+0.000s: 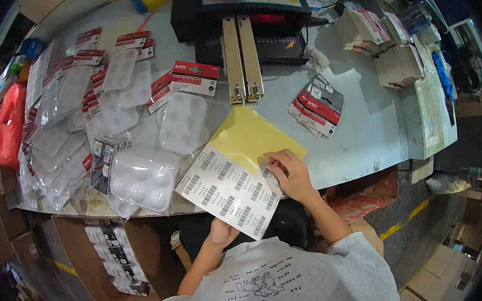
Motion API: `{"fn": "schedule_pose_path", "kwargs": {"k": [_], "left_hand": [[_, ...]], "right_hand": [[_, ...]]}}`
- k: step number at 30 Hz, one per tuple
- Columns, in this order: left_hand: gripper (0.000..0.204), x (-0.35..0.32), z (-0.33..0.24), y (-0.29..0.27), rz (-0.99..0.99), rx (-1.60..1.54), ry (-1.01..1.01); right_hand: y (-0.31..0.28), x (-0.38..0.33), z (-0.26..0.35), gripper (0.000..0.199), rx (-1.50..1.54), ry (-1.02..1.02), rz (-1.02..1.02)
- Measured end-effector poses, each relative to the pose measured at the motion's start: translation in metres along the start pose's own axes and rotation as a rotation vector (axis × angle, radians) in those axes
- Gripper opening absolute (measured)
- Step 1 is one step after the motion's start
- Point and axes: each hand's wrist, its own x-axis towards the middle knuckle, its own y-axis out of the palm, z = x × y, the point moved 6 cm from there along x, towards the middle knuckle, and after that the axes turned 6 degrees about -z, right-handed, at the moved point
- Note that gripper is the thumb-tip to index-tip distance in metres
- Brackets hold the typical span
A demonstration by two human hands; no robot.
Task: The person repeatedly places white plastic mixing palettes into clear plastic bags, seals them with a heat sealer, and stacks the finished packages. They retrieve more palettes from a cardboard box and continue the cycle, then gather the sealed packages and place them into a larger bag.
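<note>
label sheet (228, 193): white sheet of barcode stickers, tilted, held over the near table edge, partly covering a yellow sheet (251, 135)
left hand (223, 232): under the sheet's lower edge, holding it from below; fingers hidden
right hand (291, 175): fingertips pinching at a sticker on the sheet's right edge
table (364, 122): grey, with clear blister trays (143, 179) at left, packaged cards (317, 105) at right

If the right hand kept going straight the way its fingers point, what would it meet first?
The right hand points up-left across the barcode label sheet it is picking at. Going on, it would probably reach the yellow backing sheet first, though depth is unclear.
</note>
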Motion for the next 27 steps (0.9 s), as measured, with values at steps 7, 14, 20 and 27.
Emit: {"fn": "schedule_pose_path", "kwargs": {"k": [7,14,20,27], "left_hand": [[0.044,0.091,-0.009,0.039,-0.056,-0.115,-0.027],[0.043,0.103,-0.011,0.048,-0.107,-0.05,-0.02],[0.043,0.089,-0.006,0.046,-0.137,-0.02,-0.016],[0.043,0.081,-0.003,0.046,-0.148,0.02,-0.022]], "right_hand": [[-0.022,0.005,-0.011,0.029,-0.147,0.11,-0.064],[-0.026,0.015,-0.018,0.031,-0.125,0.115,-0.03],[-0.032,0.022,-0.022,0.032,-0.099,0.205,0.083],[-0.035,0.023,-0.028,0.036,0.037,0.222,0.078]]}}
